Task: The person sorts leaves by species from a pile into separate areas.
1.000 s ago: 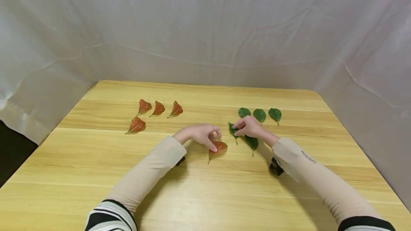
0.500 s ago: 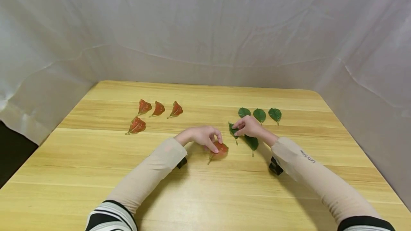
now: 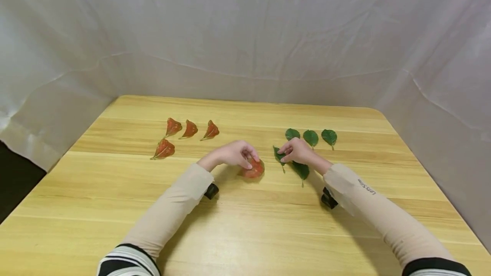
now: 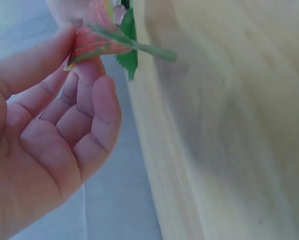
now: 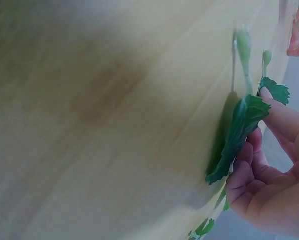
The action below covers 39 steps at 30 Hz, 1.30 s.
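Note:
My left hand [image 3: 233, 154] pinches a red leaf [image 3: 255, 169] between thumb and fingers. In the left wrist view that red leaf [image 4: 100, 39] is raised off the wood, its stem pointing right. On the right, my right hand [image 3: 300, 150] has thumb and fingertips at the edge of a small green leaf [image 3: 279, 156], which lies on the table. Another green leaf [image 3: 301, 170] lies partly under this hand; the right wrist view shows this curled green leaf [image 5: 243, 131] beside the fingers, with the pinched green leaf [image 5: 278, 91] beyond.
Several red leaves [image 3: 190, 129] lie in a group at the table's left. Behind my right hand is a row of green leaves [image 3: 310, 137]. The wooden table [image 3: 253, 233] has a pale cloth curtain [image 3: 245, 46] along its back and sides.
My left hand has lifted the red leaf and moved slightly left and away from me, and the leaf has turned. My right hand stays in place at the green leaf.

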{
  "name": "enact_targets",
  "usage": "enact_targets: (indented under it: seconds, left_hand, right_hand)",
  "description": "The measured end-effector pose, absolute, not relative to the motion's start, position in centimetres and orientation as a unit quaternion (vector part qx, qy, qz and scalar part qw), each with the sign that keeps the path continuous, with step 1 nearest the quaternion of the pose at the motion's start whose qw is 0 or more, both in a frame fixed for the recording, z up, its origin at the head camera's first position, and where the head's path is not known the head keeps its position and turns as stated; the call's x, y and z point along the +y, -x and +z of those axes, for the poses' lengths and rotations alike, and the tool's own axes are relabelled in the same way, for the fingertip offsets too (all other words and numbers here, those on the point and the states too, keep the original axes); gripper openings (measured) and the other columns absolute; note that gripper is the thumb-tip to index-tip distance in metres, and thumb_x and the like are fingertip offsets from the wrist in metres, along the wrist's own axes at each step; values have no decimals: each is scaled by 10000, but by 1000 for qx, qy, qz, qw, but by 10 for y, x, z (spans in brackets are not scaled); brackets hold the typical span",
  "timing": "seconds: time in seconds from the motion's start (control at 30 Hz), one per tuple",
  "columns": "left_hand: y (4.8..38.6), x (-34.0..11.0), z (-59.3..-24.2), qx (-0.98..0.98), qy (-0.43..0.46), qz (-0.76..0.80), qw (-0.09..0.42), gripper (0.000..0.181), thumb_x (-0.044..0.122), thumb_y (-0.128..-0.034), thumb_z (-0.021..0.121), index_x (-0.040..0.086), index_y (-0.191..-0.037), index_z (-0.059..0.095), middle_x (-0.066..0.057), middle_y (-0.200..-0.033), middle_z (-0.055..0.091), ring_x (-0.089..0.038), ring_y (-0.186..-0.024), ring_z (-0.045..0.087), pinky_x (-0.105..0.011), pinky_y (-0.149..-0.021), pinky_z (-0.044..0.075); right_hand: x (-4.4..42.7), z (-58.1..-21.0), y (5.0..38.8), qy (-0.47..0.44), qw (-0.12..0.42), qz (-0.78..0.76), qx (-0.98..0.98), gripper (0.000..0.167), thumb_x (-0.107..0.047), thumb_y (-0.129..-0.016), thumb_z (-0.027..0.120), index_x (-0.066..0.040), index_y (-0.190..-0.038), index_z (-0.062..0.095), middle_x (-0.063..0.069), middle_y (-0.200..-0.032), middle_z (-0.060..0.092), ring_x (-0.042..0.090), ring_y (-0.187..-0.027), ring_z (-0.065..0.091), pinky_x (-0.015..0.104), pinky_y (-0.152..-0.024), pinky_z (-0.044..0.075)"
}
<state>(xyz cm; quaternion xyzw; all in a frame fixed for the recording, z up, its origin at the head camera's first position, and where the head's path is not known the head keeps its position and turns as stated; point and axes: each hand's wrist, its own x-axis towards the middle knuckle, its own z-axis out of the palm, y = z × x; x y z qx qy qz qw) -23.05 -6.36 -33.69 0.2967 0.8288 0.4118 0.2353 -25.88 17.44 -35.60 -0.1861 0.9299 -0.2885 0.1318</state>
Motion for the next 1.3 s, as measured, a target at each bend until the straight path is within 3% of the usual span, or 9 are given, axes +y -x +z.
enact_targets:
  seconds: [0.3,0.63,0.73,0.83,0.93,1.1,1.3]
  left_hand:
    - [234,-96,-332,843,-257,431,195,181,-23,-795,632,-9,-975,642,-52,-887,612,-138,-743,499,-248,-646,429]
    - [234,-140,-329,841,-205,472,169,184,-24,-825,597,-74,-1002,601,-155,-942,609,-151,-585,466,-361,-563,441]
    - [234,-151,-328,839,-194,482,160,193,-22,-830,592,-79,-1014,593,-176,-1005,598,-148,-599,472,-370,-583,446]
    - [234,-163,-328,842,-183,485,153,200,-22,-831,589,-83,-1022,589,-180,-997,604,-143,-615,496,-371,-601,460]
    - [233,-175,-328,847,-166,484,143,213,-13,-832,591,-81,-1033,587,-158,-949,615,-140,-630,504,-364,-612,463]
    - [233,-193,-332,847,-135,497,131,227,-10,-838,582,-88,-1052,580,-147,-943,611,-143,-640,493,-329,-604,454]
    - [233,-208,-335,847,-115,504,126,235,-25,-836,578,-112,-1053,565,-131,-876,596,-145,-585,468,-306,-562,440]
  right_hand:
    - [175,-357,259,185,133,-297,927,236,-29,-725,722,13,-954,686,150,-969,630,241,-857,555,331,-689,474]
    - [174,-355,258,190,151,-301,922,227,-19,-755,691,16,-980,679,186,-1065,604,313,-969,548,364,-748,482]
    - [173,-355,259,197,151,-297,922,188,-37,-780,672,16,-960,685,182,-1041,617,229,-819,579,306,-666,484]
    - [172,-355,260,205,150,-294,921,170,-79,-802,660,20,-937,692,179,-1012,629,128,-596,497,253,-547,420]
    - [172,-355,260,204,153,-298,920,185,-111,-802,667,21,-929,694,173,-988,637,110,-511,424,246,-498,367]
    - [172,-355,259,195,151,-298,922,211,-113,-772,699,20,-936,692,164,-983,639,158,-635,567,261,-535,445]
    - [171,-354,257,180,149,-296,926,223,-113,-745,725,6,-930,691,154,-995,634,217,-802,593,288,-618,485]
